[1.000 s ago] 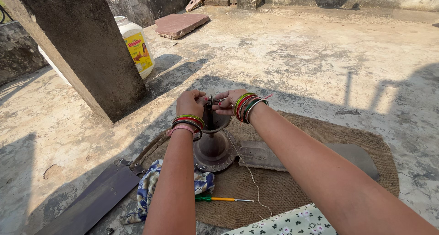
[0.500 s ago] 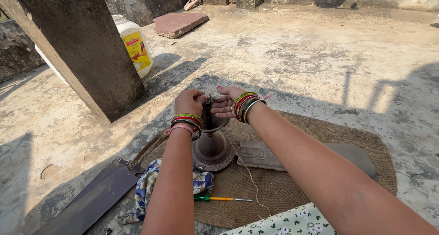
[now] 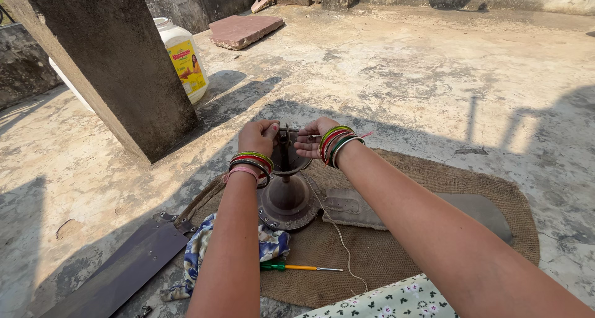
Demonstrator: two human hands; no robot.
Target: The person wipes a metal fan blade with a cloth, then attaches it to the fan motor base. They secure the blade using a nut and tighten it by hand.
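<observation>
Gripping the upright shaft of the ceiling fan motor point(image 3: 288, 197) on the burlap mat point(image 3: 434, 188), left hand point(image 3: 259, 137) and right hand point(image 3: 312, 138) close their fingers around it; heavy, rigid metal, probably best held low by the hub.

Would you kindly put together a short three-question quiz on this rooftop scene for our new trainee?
1. True or false: both hands are at the top of the fan motor.
2. What lies just beside the patterned cloth on the mat? A) hammer B) screwdriver C) pliers
3. Which hand is nearer the plastic jar?

Key
1. True: left hand and right hand meet at its upper end.
2. B, the screwdriver with a green handle.
3. The left hand.
</observation>
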